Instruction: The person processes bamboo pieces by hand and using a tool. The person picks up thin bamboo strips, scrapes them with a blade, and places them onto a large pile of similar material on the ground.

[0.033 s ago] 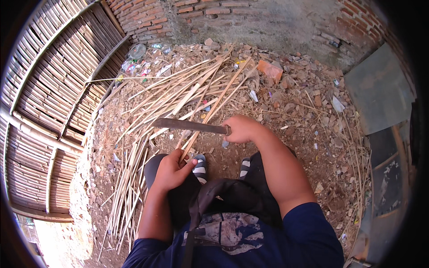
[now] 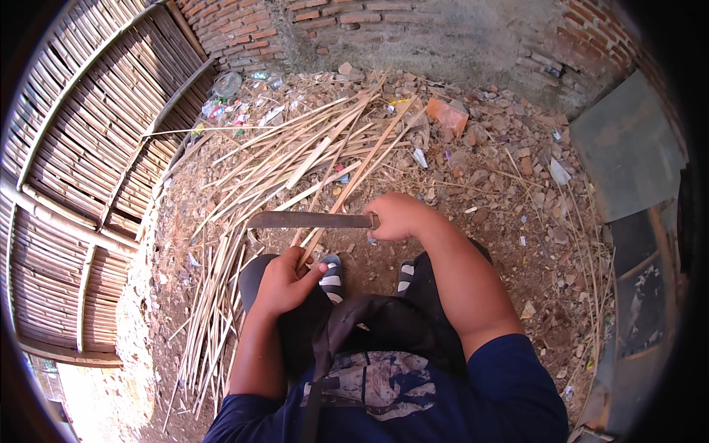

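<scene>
My right hand (image 2: 399, 216) is closed around the handle of a machete (image 2: 310, 220). Its long, dark, rust-brown blade points left, nearly level, and passes over a split bamboo strip (image 2: 369, 162). The strip's near end is between the thumb and fingers of my left hand (image 2: 283, 283), just below the blade. From there it slants away to the upper right. Whether blade and strip touch, I cannot tell. Under and beyond the blade lies a loose pile of bamboo strips (image 2: 306, 151). More bamboo strips (image 2: 210, 317) lie along my left side.
A woven bamboo wall (image 2: 81, 140) rises on the left, and a weathered brick wall (image 2: 413, 37) closes the far side. An orange brick (image 2: 447, 117) lies among rubble and litter. Grey panels (image 2: 628, 148) lean at the right. My striped sandals (image 2: 331, 279) are close below the blade.
The machete has turned slightly: its tip is lower and a little farther left, so the blade lies more level. My right hand has shifted slightly; my left hand stays on the strip.
</scene>
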{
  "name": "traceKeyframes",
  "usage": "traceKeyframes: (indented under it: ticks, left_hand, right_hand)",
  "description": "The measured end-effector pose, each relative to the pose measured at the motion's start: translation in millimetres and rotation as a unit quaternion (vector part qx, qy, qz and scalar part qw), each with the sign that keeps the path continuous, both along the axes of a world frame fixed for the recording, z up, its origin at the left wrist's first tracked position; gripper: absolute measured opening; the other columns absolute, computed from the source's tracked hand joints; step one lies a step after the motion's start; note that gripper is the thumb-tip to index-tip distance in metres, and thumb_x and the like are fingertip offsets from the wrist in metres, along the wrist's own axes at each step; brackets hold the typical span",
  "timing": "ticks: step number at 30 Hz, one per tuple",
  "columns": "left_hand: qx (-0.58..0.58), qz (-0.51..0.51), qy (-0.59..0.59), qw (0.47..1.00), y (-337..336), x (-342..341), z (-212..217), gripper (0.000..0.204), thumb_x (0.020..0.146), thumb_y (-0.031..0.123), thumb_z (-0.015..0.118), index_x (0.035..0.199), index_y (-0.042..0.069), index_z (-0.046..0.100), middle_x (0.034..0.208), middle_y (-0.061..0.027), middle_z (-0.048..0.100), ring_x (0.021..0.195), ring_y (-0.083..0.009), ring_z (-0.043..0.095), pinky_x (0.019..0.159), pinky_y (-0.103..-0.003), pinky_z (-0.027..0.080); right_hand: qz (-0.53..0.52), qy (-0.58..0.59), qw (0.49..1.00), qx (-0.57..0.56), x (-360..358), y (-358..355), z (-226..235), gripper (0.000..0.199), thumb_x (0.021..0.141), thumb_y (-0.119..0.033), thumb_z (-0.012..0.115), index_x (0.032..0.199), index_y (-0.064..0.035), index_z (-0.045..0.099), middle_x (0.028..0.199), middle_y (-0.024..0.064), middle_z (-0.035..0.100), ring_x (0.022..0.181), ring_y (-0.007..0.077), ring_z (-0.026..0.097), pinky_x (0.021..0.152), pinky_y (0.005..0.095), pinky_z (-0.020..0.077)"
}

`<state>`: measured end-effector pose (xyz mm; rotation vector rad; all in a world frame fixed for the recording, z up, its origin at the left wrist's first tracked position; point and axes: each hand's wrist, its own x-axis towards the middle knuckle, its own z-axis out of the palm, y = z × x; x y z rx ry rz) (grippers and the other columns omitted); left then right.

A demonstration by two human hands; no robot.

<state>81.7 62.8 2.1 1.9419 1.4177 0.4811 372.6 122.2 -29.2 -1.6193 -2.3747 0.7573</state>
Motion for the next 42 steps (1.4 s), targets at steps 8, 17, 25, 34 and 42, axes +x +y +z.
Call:
traceKeyframes:
  ticks: [8,17,25,34,42]
  left_hand:
    - [0.001,-0.017,0.026,1.0,-2,4,6,0.04,0.088,0.034,0.078,0.091,-0.002,0.062,0.065,-0.008,0.055,0.062,-0.0167,0.053,0.06,-0.035,0.044]
    - [-0.003,-0.006,0.049,0.999,-1,3,1,0.041,0.088,0.035,0.078,0.09,-0.002,0.06,0.067,-0.012,0.06,0.064,-0.0227,0.06,0.062,-0.038,0.046]
    - [0.035,-0.045,0.047,0.997,3,0,-2,0.041,0.087,0.036,0.078,0.086,-0.001,0.058,0.067,-0.0142,0.057,0.063,-0.028,0.059,0.062,-0.041,0.046]
    - [0.011,-0.028,0.042,0.999,2,5,-2,0.043,0.087,0.037,0.078,0.088,-0.001,0.06,0.066,-0.0136,0.058,0.063,-0.0295,0.06,0.062,-0.04,0.046]
    - [0.009,-0.033,0.08,0.996,0,4,5,0.045,0.087,0.04,0.078,0.09,-0.001,0.06,0.07,-0.0164,0.061,0.068,-0.035,0.064,0.064,-0.043,0.048]
  right_hand:
    - [-0.24,0.184,0.95,-0.082,54,27,-10,0.037,0.079,-0.032,0.081,0.103,-0.0054,0.072,0.088,0.014,0.073,0.076,0.0251,0.071,0.069,0.0383,0.0533]
    - [-0.01,0.049,0.999,-0.007,0,4,-10,0.037,0.078,-0.035,0.082,0.102,-0.0082,0.073,0.089,0.0164,0.072,0.084,0.0318,0.07,0.08,0.0416,0.0536]
    - [-0.162,0.307,0.917,-0.194,51,33,-18,0.023,0.088,-0.024,0.077,0.097,-0.0051,0.067,0.07,0.0039,0.062,0.056,0.0114,0.058,0.053,0.0308,0.0464]
    - [-0.067,0.136,0.985,-0.079,35,21,-25,0.038,0.078,-0.03,0.081,0.101,-0.0019,0.07,0.082,0.015,0.071,0.078,0.0271,0.07,0.071,0.0406,0.0533]
    - [-0.08,0.144,0.976,-0.144,21,23,-11,0.039,0.076,-0.035,0.082,0.099,-0.0043,0.073,0.088,0.0132,0.072,0.085,0.0256,0.069,0.078,0.0401,0.0528]
